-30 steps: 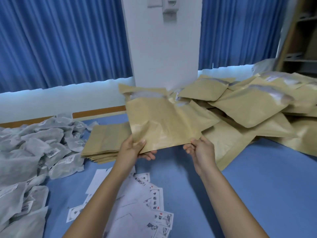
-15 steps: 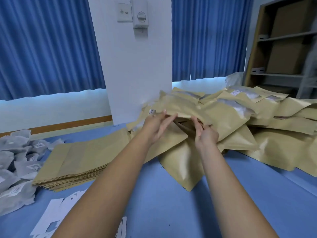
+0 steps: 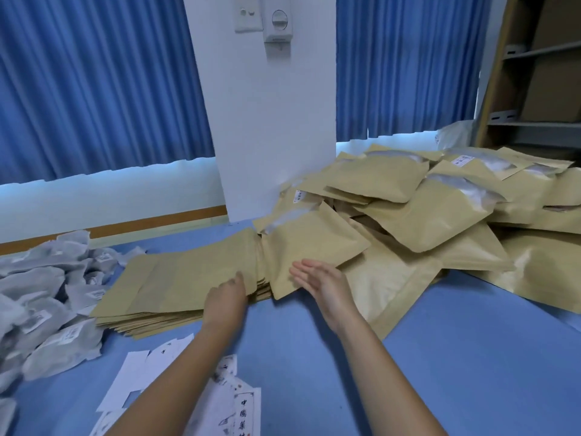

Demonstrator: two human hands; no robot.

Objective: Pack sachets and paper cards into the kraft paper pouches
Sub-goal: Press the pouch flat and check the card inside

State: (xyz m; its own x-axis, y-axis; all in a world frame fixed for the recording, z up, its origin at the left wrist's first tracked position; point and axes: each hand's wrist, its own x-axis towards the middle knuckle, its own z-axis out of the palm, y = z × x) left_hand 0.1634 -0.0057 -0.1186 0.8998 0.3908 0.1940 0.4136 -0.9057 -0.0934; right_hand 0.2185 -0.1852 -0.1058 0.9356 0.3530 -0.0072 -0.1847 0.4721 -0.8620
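On pouch stack — left hand

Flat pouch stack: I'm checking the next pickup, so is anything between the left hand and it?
Nothing visible: the left hand is at the near right edge of the flat pouch stack. A filled pouch overlaps that stack's right end, beside the hand.

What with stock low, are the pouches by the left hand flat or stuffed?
Flat: the pouch stack by the left hand shows thin, even layers; the neighbouring pouches bulge.

Flat kraft pouches stacked, filled pouches heaped, grey sachets, white cards
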